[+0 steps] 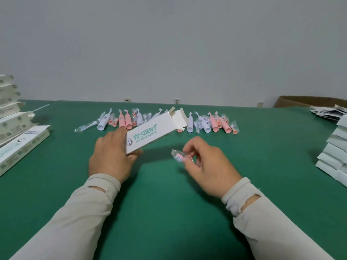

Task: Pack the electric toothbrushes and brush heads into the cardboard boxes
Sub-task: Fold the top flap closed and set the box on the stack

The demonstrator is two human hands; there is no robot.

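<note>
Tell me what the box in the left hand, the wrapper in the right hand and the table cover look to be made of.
Box: thin matte white cardboard, judging by its creased, folded-open end flaps.
Wrapper: clear glossy plastic film, probably; the pink brush head shows through it.
Table cover: green, matte, no glare; likely felt or a rubbery mat, hard to tell.

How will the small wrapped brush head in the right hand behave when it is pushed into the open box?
The brush head looks light: the right hand pinches it with fingertips alone. Its clear wrapper probably makes it slippery and crinkly. The box, held tilted by the left hand, may flex.
</note>
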